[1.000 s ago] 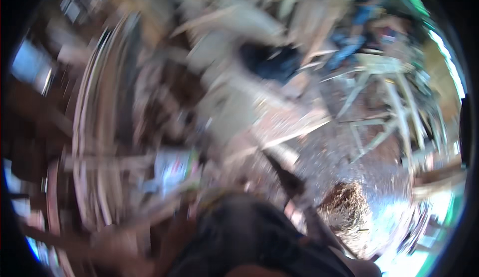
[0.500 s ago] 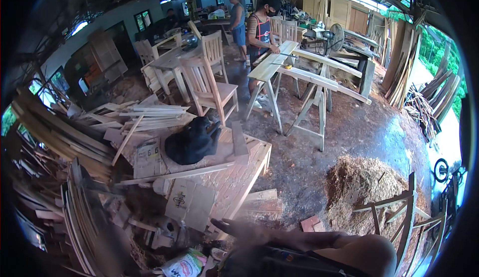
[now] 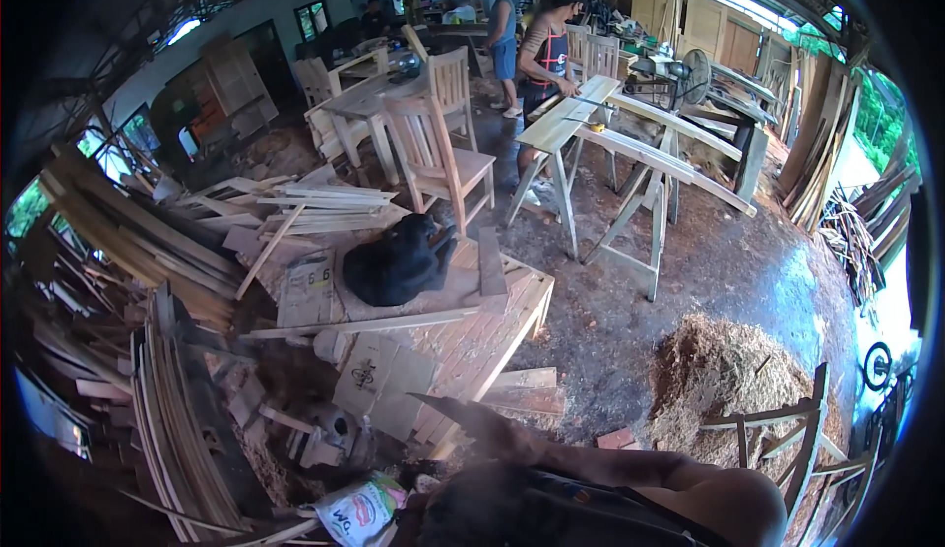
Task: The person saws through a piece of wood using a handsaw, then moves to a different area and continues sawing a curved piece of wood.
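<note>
My right hand (image 3: pixel 487 427) reaches in from the lower right, slightly blurred, its fingers stretched out to the left with nothing visible in them. It hovers near the front end of a low wooden workbench (image 3: pixel 468 350), beside a flattened cardboard piece (image 3: pixel 379 385). On the bench rests a rounded black bundle or animal (image 3: pixel 394 261); I cannot tell which. Planks (image 3: pixel 330 200) and a narrow board (image 3: pixel 492 261) lie around it. Below my hand sits a white printed plastic packet (image 3: pixel 359 510). My left hand is not in view.
Sawdust (image 3: pixel 724 375) is heaped at right, behind a wooden frame (image 3: pixel 807 439). Stacked timber (image 3: pixel 187 419) crowds the left. Wooden chairs (image 3: pixel 433 153) stand beyond the bench. A person (image 3: pixel 549 55) works at a board on sawhorses (image 3: pixel 571 119); another person (image 3: pixel 502 40) stands behind. A fan (image 3: pixel 696 76) stands at right.
The view has shifted, so the background sits further right in the picture. My right hand has stayed near the bench end, fingers still stretched out. The person at the sawhorses remains at the board.
</note>
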`<state>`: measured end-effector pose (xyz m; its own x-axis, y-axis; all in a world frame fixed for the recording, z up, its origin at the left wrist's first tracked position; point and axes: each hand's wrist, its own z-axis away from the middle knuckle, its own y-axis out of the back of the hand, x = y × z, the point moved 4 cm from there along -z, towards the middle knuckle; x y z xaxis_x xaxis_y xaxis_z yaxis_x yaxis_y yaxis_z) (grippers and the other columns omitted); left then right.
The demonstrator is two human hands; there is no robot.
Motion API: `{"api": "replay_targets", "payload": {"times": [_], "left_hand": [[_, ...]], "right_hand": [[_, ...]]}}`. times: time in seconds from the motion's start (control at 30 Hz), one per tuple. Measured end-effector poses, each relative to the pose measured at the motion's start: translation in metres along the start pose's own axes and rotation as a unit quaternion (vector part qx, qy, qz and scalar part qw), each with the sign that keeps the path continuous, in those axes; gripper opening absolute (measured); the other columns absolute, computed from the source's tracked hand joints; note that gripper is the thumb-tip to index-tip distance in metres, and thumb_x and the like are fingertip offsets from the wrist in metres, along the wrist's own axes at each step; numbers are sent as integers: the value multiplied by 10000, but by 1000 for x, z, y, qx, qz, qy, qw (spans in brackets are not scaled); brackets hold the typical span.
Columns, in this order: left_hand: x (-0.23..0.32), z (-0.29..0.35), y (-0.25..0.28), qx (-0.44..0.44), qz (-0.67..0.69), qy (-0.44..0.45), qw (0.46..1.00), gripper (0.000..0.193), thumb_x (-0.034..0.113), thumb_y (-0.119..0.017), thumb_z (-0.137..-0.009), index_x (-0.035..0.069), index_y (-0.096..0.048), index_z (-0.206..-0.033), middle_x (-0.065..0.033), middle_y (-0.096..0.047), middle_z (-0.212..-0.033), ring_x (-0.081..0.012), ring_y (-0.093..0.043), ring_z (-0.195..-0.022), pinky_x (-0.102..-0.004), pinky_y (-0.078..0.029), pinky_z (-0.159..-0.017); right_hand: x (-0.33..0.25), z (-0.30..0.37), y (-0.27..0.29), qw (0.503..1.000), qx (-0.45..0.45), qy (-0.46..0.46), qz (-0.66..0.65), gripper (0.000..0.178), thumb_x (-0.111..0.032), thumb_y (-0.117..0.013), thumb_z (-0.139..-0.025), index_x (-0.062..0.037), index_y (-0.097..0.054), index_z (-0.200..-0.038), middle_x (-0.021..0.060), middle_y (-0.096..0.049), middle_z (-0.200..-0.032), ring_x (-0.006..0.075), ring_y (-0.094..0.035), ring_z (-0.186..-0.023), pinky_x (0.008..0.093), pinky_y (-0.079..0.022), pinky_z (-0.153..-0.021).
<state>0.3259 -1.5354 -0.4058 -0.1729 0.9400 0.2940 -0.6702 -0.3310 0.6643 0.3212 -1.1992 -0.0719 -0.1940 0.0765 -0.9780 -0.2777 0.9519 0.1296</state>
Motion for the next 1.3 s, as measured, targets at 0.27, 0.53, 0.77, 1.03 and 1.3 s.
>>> {"api": "replay_targets", "payload": {"times": [0.27, 0.53, 0.77, 1.03, 1.3], "left_hand": [[-10, 7, -11, -2, 3, 2, 1000, 495, 432, -496, -945, 94, -597, -1292, -205, -701, -1032, -341, -692, -992, -500, -542, -806], [-10, 12, -22, -5, -5, 5, 1000, 534, 469, -495, -935, 89, -594, -1298, -216, -698, -1044, -350, -688, -1005, -499, -541, -817], [-16, 11, -36, -7, -12, 7, 1000, 570, 501, -494, -926, 85, -592, -1303, -226, -694, -1053, -358, -685, -1015, -498, -541, -827], [-20, 17, -46, -10, -12, 7, 1000, 610, 537, -492, -916, 81, -590, -1309, -238, -691, -1065, -367, -681, -1027, -497, -541, -837], [-21, 20, -51, -10, -2, 14, 1000, 651, 573, -491, -906, 76, -588, -1315, -249, -687, -1076, -375, -678, -1040, -495, -540, -848]], "right_hand": [[-12, 7, 8, 990, -2, -141, -6, 813, -160, -692, -918, -90, -209, -1568, 257, -610, -1319, 433, -678, -1074, 522, -583, -835], [1, 7, 4, 995, -7, -86, 41, 797, -194, -700, -921, -94, -238, -1563, 269, -653, -1234, 462, -671, -1067, 539, -571, -853], [-11, 13, 4, 976, -4, -158, 149, 785, -237, -712, -910, -114, -275, -1550, 273, -660, -1213, 467, -676, -1044, 545, -566, -855], [-38, 16, 6, 983, -10, -131, 131, 761, -254, -727, -898, -128, -322, -1530, 260, -681, -1169, 457, -682, -1034, 546, -564, -855], [-5, 23, 4, 973, 16, -10, 232, 764, -264, -737, -894, -126, -337, -1530, 230, -681, -1218, 427, -680, -1079, 518, -561, -910]]}}
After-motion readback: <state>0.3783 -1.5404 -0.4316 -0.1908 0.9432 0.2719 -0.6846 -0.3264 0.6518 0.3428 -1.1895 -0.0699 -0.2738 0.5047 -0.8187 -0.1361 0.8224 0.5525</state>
